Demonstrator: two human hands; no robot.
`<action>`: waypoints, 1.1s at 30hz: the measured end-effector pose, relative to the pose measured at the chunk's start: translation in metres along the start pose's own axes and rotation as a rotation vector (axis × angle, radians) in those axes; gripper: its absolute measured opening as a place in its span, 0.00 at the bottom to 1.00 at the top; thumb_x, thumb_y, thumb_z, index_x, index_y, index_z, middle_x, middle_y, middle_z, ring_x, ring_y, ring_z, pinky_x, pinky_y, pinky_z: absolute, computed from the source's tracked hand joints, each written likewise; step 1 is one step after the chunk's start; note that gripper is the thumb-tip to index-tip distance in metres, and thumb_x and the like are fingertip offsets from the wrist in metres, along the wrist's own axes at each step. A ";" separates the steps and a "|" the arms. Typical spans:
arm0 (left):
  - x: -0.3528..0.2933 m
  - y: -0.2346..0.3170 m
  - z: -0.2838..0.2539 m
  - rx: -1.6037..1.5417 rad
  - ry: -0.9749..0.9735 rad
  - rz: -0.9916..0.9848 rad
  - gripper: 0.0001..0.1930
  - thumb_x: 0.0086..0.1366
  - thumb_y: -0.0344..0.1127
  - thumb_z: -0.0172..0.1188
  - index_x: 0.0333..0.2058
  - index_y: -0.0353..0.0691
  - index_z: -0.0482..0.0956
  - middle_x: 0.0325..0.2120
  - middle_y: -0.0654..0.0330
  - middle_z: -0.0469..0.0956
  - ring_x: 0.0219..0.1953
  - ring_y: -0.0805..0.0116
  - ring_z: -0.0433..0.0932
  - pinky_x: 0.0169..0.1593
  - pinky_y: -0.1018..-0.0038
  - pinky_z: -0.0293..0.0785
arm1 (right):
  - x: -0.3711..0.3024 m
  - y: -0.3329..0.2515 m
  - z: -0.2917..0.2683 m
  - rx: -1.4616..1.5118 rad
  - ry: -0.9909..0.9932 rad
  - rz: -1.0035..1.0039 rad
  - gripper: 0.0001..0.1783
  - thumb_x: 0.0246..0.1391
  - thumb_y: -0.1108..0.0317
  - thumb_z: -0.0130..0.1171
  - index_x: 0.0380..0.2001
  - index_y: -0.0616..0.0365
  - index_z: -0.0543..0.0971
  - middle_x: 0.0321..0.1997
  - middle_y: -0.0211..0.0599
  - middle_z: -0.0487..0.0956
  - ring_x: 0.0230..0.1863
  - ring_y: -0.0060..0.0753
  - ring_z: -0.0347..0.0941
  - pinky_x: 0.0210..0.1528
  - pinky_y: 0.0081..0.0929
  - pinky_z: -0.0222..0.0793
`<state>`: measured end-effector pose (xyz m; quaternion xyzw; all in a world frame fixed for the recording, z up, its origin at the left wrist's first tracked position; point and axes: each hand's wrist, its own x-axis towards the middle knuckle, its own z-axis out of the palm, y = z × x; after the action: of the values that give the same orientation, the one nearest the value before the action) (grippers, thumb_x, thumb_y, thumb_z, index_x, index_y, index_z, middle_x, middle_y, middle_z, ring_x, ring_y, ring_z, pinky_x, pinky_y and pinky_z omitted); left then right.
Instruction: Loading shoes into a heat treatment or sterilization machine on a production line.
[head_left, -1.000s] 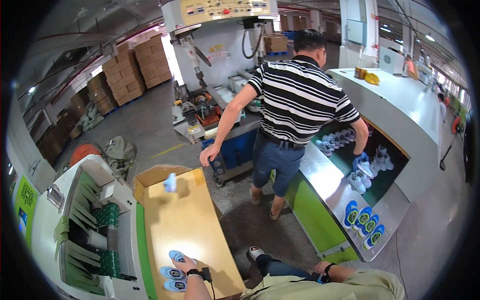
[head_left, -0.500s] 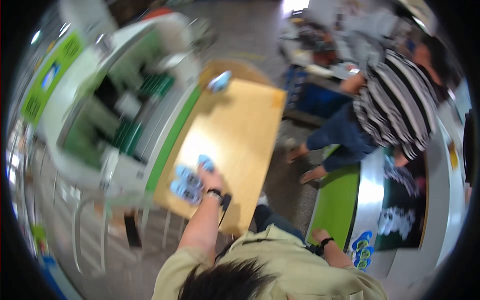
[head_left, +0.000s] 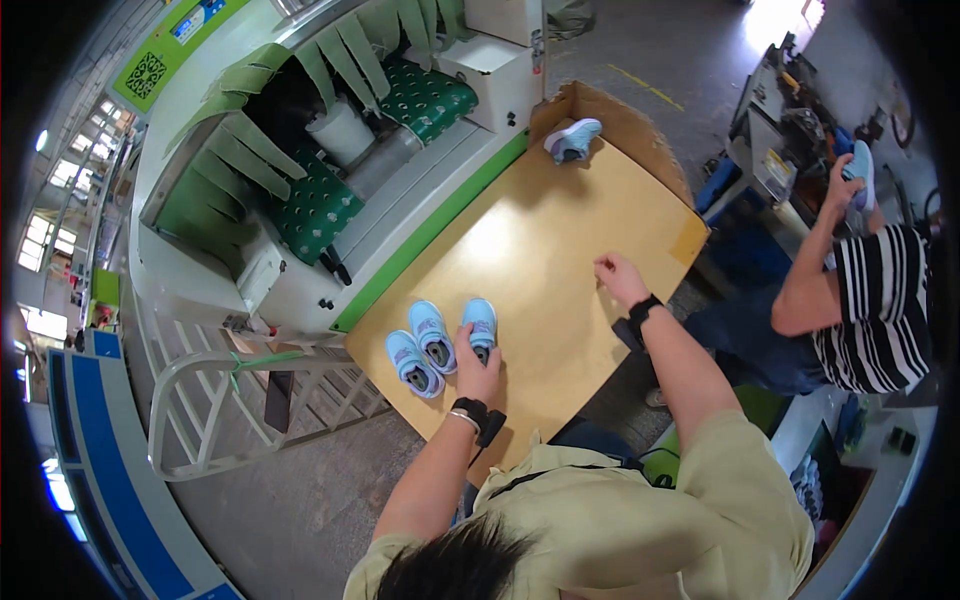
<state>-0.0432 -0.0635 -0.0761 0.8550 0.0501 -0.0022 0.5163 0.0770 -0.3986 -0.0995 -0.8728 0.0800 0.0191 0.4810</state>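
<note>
A light blue child's sneaker (head_left: 480, 318) stands on the wooden tabletop (head_left: 540, 240), with my left hand (head_left: 479, 376) closed on its heel end. Just left of it are two matching sneakers, a middle one (head_left: 430, 330) and an outer one (head_left: 410, 362), side by side with their openings toward me. Over the right part of the table hovers my right hand (head_left: 622, 281), its fingers curled together and nothing visible in them. Another light blue sneaker (head_left: 573, 142) rests at the table's far end, against a cardboard guard (head_left: 655, 140).
A white and green machine (head_left: 390, 240) with hanging flaps and green pads borders the table's far left side. A metal rail frame (head_left: 200, 400) stands at the left. At right, a co-worker in a striped shirt (head_left: 875, 310) holds up a light blue shoe (head_left: 861, 177).
My view has turned to the right. My right hand has come from beside the green-edged conveyor to above the table. My left hand stays at the sneaker. The co-worker now holds a shoe raised.
</note>
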 end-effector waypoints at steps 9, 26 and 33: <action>0.026 0.079 -0.083 -0.509 0.016 -0.367 0.38 0.59 0.29 0.63 0.66 0.39 0.55 0.56 0.51 0.67 0.58 0.60 0.69 0.61 0.66 0.66 | 0.228 -0.040 0.024 0.406 0.123 0.382 0.22 0.60 0.43 0.58 0.34 0.51 0.77 0.14 0.21 0.60 0.09 0.21 0.52 0.12 0.28 0.48; 0.169 0.128 -0.186 0.230 0.655 0.207 0.41 0.62 0.31 0.62 0.69 0.37 0.50 0.70 0.47 0.48 0.72 0.52 0.50 0.71 0.58 0.48 | 0.109 -0.209 0.064 0.621 0.299 -0.288 0.36 0.56 0.71 0.65 0.64 0.56 0.59 0.61 0.45 0.67 0.59 0.40 0.67 0.63 0.37 0.63; 0.043 0.078 -0.157 0.526 0.272 -0.015 0.30 0.57 0.34 0.65 0.60 0.40 0.69 0.68 0.38 0.51 0.70 0.34 0.49 0.69 0.47 0.47 | 0.181 -0.410 0.109 -0.198 0.311 -0.938 0.30 0.50 0.65 0.65 0.58 0.47 0.73 0.48 0.49 0.74 0.49 0.54 0.71 0.51 0.42 0.70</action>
<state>-0.0006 0.0430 0.0634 0.9514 0.1229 0.0958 0.2656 0.3249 -0.1139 0.1649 -0.8488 -0.2526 -0.3218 0.3350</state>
